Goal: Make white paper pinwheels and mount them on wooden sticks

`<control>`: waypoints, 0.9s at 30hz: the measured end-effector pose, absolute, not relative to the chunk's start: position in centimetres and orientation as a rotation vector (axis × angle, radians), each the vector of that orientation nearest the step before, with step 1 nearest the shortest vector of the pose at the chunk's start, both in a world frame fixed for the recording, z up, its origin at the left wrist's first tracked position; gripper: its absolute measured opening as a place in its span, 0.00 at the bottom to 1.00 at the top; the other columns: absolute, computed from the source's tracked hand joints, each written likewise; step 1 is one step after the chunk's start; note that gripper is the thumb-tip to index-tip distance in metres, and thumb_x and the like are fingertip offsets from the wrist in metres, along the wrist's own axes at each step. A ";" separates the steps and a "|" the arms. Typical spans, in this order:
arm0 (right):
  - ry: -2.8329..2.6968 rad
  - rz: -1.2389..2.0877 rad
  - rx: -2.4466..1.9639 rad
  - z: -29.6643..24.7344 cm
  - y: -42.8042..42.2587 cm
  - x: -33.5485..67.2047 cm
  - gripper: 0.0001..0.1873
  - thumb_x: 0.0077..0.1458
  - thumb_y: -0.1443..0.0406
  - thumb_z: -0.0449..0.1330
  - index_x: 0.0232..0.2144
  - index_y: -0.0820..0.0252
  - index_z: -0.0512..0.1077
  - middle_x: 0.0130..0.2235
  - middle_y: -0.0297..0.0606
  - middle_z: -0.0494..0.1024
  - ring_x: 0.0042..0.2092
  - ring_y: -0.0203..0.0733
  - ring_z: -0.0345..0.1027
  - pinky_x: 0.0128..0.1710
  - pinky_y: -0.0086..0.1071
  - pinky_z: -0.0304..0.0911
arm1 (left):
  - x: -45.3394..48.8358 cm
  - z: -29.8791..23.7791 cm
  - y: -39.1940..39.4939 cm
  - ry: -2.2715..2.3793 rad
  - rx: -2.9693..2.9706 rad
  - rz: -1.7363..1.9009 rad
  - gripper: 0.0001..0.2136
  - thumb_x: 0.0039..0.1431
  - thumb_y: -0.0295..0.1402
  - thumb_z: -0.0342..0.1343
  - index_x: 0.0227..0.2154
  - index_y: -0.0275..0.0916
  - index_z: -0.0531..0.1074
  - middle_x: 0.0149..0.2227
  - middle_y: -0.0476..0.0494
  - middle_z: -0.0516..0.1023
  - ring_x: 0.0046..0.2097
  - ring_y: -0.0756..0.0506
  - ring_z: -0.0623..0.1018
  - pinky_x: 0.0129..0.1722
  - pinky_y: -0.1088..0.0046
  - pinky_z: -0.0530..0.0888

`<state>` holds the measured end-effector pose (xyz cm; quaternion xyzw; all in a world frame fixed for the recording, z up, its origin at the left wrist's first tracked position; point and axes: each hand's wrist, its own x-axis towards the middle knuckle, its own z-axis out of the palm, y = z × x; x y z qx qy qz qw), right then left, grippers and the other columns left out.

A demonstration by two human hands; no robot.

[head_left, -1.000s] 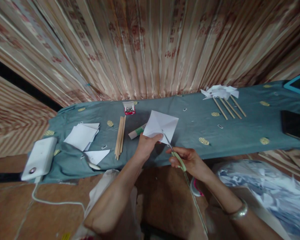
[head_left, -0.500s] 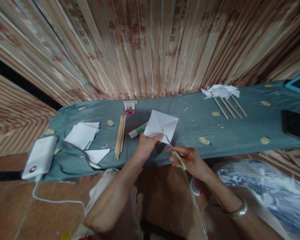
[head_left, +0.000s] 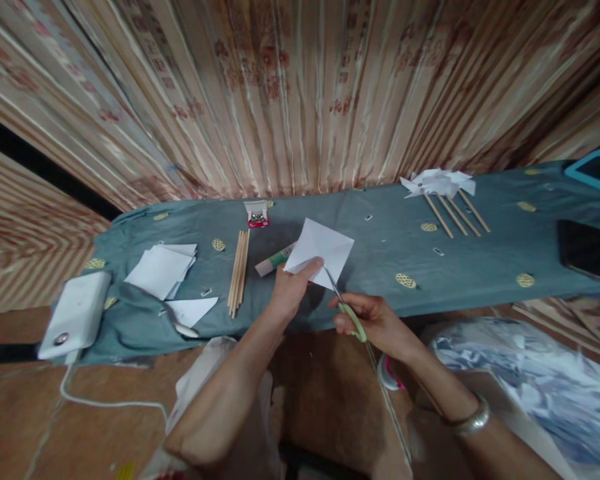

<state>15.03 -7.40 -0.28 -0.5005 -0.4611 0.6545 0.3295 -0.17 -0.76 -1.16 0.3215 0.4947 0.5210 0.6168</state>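
A creased white square of paper (head_left: 325, 243) is pinched in my left hand (head_left: 293, 285), thumb on top near its middle. My right hand (head_left: 373, 319) grips green-handled scissors (head_left: 353, 320), whose blades reach into the paper from its near edge, the tip close to my left thumb. A cord hangs down from the scissors' handle. Partly behind my left hand and the paper lies a glue stick (head_left: 270, 261) with a green label. Just left of it rests a bundle of wooden sticks (head_left: 239, 273).
White paper sheets (head_left: 155, 270), a cut paper piece (head_left: 193, 310) and a white power bank (head_left: 75, 313) lie left. Behind the sticks is a small red box of metal pins (head_left: 257, 217). Paper pinwheels (head_left: 440, 183), a black phone (head_left: 587, 250) and a blue-framed device (head_left: 597, 171) are right.
My left thumb has slid up toward the middle of the paper, by the scissors' tip. The whole view has shifted slightly; the scissors stay in the paper.
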 end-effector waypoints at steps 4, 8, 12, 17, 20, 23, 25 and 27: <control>-1.272 1.739 -1.311 -0.2 -7.6 15.2 0.25 0.38 0.50 0.70 0.33 0.61 0.73 0.22 0.29 0.71 0.23 0.30 0.60 0.23 0.26 0.55 | -0.2 -1.0 -0.6 1.101 0.648 1.224 0.14 0.34 0.35 0.70 0.26 0.34 0.76 0.28 0.46 0.79 0.28 0.48 0.75 0.31 0.72 0.71; -1.387 1.736 -1.282 -0.4 -7.8 15.7 0.23 0.42 0.51 0.68 0.34 0.61 0.72 0.23 0.27 0.68 0.25 0.30 0.58 0.24 0.26 0.53 | -0.4 -0.2 -0.4 1.034 0.586 1.265 0.17 0.34 0.33 0.69 0.32 0.35 0.77 0.33 0.45 0.81 0.34 0.46 0.78 0.35 0.70 0.73; -1.443 1.801 -1.255 -0.2 -7.5 17.6 0.24 0.44 0.50 0.67 0.36 0.62 0.73 0.26 0.31 0.72 0.27 0.32 0.61 0.25 0.27 0.54 | -0.9 0.1 0.0 1.032 0.580 1.312 0.18 0.33 0.32 0.69 0.32 0.34 0.77 0.37 0.41 0.81 0.40 0.42 0.79 0.40 0.68 0.74; -1.266 1.498 -1.371 0.5 -6.3 20.3 0.24 0.43 0.48 0.67 0.35 0.60 0.73 0.27 0.33 0.74 0.27 0.34 0.63 0.27 0.29 0.58 | -1.0 -0.6 0.0 1.104 0.664 1.329 0.16 0.32 0.32 0.70 0.29 0.34 0.77 0.34 0.42 0.81 0.36 0.43 0.78 0.40 0.68 0.73; -1.105 1.266 -1.399 0.7 -5.6 20.6 0.25 0.40 0.50 0.69 0.37 0.58 0.73 0.27 0.33 0.75 0.27 0.34 0.64 0.25 0.28 0.58 | -0.5 -1.0 -0.5 1.210 0.826 1.213 0.11 0.33 0.32 0.69 0.24 0.35 0.77 0.28 0.45 0.79 0.31 0.45 0.76 0.34 0.71 0.72; -1.022 1.205 -1.347 0.8 -4.9 20.0 0.26 0.35 0.53 0.71 0.38 0.56 0.71 0.29 0.31 0.76 0.28 0.34 0.66 0.26 0.27 0.59 | 0.1 -1.0 -1.3 1.255 1.013 0.991 0.08 0.34 0.32 0.68 0.18 0.35 0.75 0.21 0.48 0.75 0.25 0.48 0.72 0.26 0.74 0.67; -1.003 1.254 -1.308 0.9 -4.4 19.5 0.28 0.32 0.55 0.73 0.37 0.56 0.70 0.29 0.29 0.76 0.27 0.33 0.66 0.26 0.27 0.60 | 0.6 -0.9 -1.8 1.211 1.097 0.882 0.06 0.35 0.31 0.67 0.17 0.35 0.75 0.19 0.50 0.73 0.23 0.49 0.70 0.24 0.75 0.66; -1.016 1.302 -1.278 1.0 -4.0 19.1 0.28 0.30 0.56 0.73 0.36 0.56 0.70 0.27 0.28 0.75 0.26 0.33 0.66 0.25 0.27 0.60 | 1.0 -0.8 -2.1 1.168 1.139 0.821 0.05 0.35 0.30 0.66 0.18 0.36 0.76 0.18 0.51 0.73 0.22 0.50 0.70 0.22 0.76 0.65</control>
